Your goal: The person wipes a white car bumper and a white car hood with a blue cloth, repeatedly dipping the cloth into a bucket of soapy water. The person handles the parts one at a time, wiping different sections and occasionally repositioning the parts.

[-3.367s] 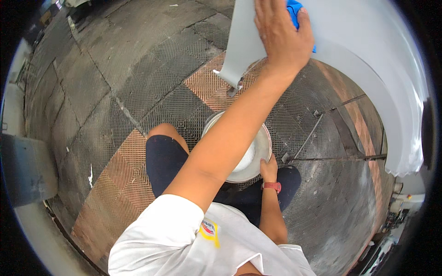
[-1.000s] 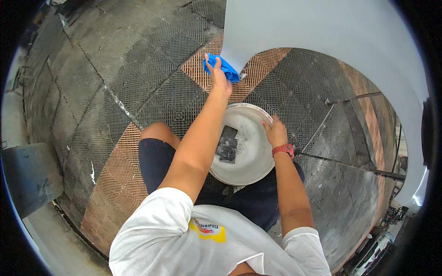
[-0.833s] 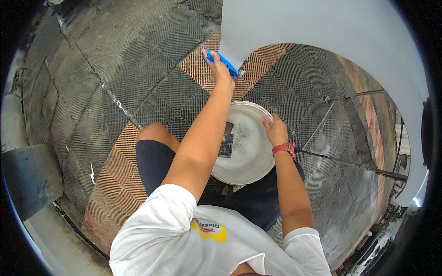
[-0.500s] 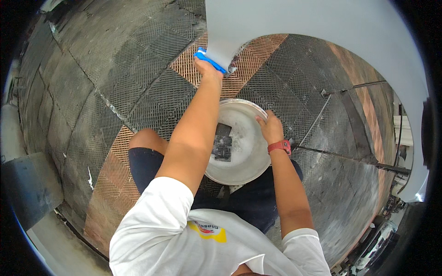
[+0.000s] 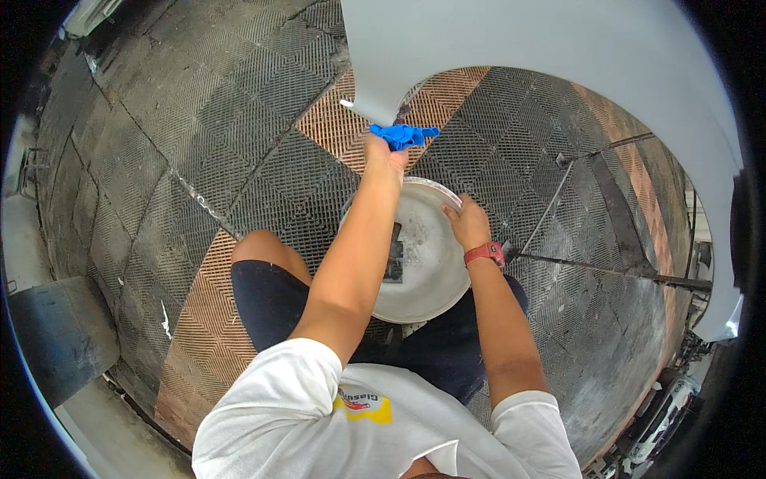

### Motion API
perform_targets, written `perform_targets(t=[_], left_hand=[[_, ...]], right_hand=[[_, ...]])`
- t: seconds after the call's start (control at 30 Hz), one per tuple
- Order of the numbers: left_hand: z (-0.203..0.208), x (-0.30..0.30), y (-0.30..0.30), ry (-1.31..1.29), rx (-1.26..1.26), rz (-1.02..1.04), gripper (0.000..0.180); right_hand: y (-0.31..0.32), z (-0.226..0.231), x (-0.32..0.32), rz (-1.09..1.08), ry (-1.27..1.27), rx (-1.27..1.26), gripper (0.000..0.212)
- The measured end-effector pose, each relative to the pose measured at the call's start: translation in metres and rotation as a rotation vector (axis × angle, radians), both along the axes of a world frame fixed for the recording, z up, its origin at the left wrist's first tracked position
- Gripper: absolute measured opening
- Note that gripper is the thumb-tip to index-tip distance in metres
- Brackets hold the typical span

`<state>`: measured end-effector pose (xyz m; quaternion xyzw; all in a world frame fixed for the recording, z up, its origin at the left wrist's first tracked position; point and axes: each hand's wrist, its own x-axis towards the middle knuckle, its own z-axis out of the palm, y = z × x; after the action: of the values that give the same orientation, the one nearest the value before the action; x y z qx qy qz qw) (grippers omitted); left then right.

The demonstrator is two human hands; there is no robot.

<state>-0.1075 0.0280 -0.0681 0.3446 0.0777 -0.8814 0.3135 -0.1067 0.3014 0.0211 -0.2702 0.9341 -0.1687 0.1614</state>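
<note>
My left hand [image 5: 387,152] is closed on a crumpled bright blue cloth [image 5: 404,136], with the arm stretched out over the basin's left side. The cloth is just below the lower tip of a light grey car body panel [image 5: 495,36]; whether they touch I cannot tell. My right hand [image 5: 469,221] grips the rim of a round, whitish basin [image 5: 439,271], thumb on the inside. Dark flat pieces [image 5: 394,263] lie in the basin, partly hidden by my left forearm. The basin stands between my bent legs.
The panel's wide curved edge arches across the top and down the right. Black and orange grid tiles [image 5: 199,319] cover the floor. A dark-topped rounded object [image 5: 64,331] is at the far left, and a cluttered strip with car parts [image 5: 662,415] at lower right.
My left hand has drawn the cloth down and right from the panel's lower tip, and the cloth has bunched up. My right hand stays on the basin's rim.
</note>
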Motion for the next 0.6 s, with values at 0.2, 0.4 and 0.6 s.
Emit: perform_targets(t=[0.2,0.4,0.6], left_hand=[[0.104,0.039,0.032,0.145,0.151,0.052,0.033],[0.190,0.089,0.033,0.664,-0.217,-0.123,0.031],[0.340,0.110,0.087,0.322,-0.353,-0.133,0.026]], right_hand=[[0.011,-0.004,-0.001,-0.050,0.007,0.008,0.046],[0.009,-0.011,-0.002,-0.029,0.009,0.023,0.047],[0.017,-0.021,-0.005,-0.029,0.035,0.004,0.049]])
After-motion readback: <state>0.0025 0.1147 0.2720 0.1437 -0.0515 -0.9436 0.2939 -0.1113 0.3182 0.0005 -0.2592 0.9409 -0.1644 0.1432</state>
